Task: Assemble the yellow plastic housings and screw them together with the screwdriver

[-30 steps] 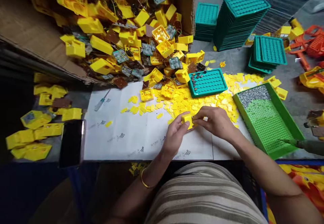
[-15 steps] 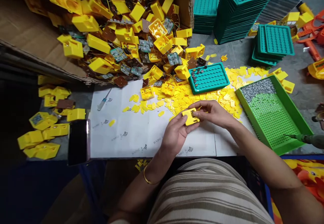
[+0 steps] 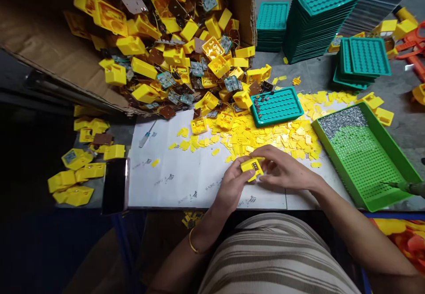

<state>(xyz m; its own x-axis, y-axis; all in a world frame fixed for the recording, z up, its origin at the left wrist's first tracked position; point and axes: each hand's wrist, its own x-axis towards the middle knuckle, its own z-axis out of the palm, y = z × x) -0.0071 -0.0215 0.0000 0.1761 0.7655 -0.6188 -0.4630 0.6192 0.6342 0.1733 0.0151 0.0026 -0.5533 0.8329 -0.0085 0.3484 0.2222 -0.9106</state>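
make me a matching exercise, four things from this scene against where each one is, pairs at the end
1. yellow casing
2. small hand screwdriver
3. dark-screened phone
4. silvery bits

A. just left of the white sheet
B. in the green tray
C. in the left hand
D. lying on the white sheet

Pairs: 1-C, 2-D, 3-A, 4-B

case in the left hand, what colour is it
Yellow; the case shows best in the head view, the only one here.

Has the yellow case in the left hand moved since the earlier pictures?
Yes, slightly downward in view: the yellow case sits farther from the nearest teal tray.
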